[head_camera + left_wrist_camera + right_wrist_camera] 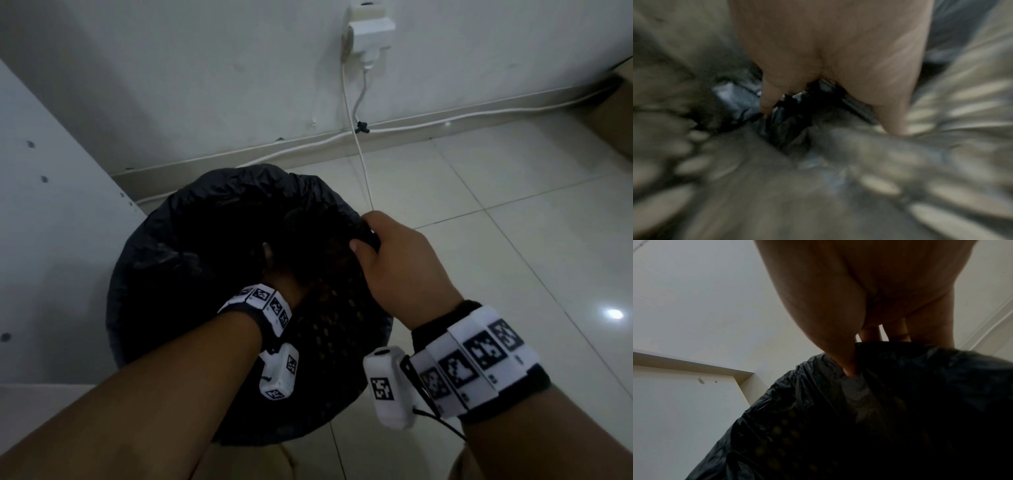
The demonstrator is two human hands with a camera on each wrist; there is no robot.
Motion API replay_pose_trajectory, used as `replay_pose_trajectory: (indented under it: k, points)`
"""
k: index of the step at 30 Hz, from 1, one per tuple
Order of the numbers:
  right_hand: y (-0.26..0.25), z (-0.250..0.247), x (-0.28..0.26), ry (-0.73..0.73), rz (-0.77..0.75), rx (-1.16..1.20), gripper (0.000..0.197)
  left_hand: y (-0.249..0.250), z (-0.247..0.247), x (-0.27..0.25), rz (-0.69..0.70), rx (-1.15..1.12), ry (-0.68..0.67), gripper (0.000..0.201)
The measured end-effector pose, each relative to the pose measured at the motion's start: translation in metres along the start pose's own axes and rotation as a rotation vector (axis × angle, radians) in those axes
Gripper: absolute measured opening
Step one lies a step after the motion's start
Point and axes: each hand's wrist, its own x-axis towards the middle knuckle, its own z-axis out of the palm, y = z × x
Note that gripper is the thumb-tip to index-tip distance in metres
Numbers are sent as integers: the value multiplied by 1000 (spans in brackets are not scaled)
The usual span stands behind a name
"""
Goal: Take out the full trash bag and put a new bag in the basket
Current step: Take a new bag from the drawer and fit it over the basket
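Black trash bag [191, 240] sat in the round mesh basket [329, 339] on the tiled floor [496, 192], near the wall. Draped over the far and left rim, with bare mesh showing on the near right side. Pinched at the right rim by the right hand [400, 263], thumb on one side of the plastic and fingers on the other, as seen in the right wrist view too [869, 288]. Reached down deep inside by the left hand [277, 270], fingers lost in the dark there. In the left wrist view, left hand [828, 48] pointed down at crumpled black plastic, fingertips [766, 104] touching it; too blurry to tell if gripped or loose. Stood beside a white panel [51, 212] on the left. Hung down the wall behind, a white cable [356, 137] from a white plug [370, 34].
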Motion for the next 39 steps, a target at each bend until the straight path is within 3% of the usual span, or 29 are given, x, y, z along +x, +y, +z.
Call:
replay_pose_trajectory:
  k: [3,7,9,11,13,15,17,19,21,22,24,25,26,28,29,32,35,39]
  points:
    - [3,-4,4,-7,16,-5,15,14,-37,-40,20,-32,18,49]
    - [9,-8,6,-26,37,-20,17,8,-76,-97,220,-139,163,30]
    - [12,-8,6,-31,49,-16,18,-4,-96,-142,329,-209,389,20]
    - [14,-8,5,-24,50,-14,18,-26,-109,-182,400,-260,782,16]
    - [13,-8,2,-15,51,-4,17,-64,-106,-201,257,-307,1009,36]
    - [12,-6,0,1,52,6,17,-96,-97,-203,79,-400,870,63]
    - [8,-2,-3,29,45,-15,17,-107,-89,-202,70,-525,666,57]
    - [2,3,-5,52,67,-44,20,-107,-88,-200,182,-471,656,46]
    - [-12,4,-11,162,70,-132,40,-107,-91,-197,193,-440,690,45]
    - [-22,5,-17,263,31,-161,50,-107,-92,-196,178,-427,686,46]
    - [-50,12,-28,395,-137,-144,45,-107,-91,-194,144,-397,687,47]
    - [-64,20,-30,329,-232,-121,37,-108,-90,-193,139,-387,680,47]
    - [-76,33,-30,174,-307,-105,32,-108,-90,-194,135,-381,666,47]
    - [-93,72,-23,-201,-394,-156,36,-108,-89,-194,129,-388,649,48]
    - [-97,93,-17,-316,-438,-226,42,-108,-87,-194,123,-403,643,49]
    - [-101,144,8,-407,-480,-385,57,-104,-84,-198,99,-418,633,52]
    - [-100,184,37,-471,-418,-430,67,-111,-82,-199,84,-433,622,54]
    - [-77,222,58,-746,-273,-545,77,-114,-84,-198,97,-436,609,56]
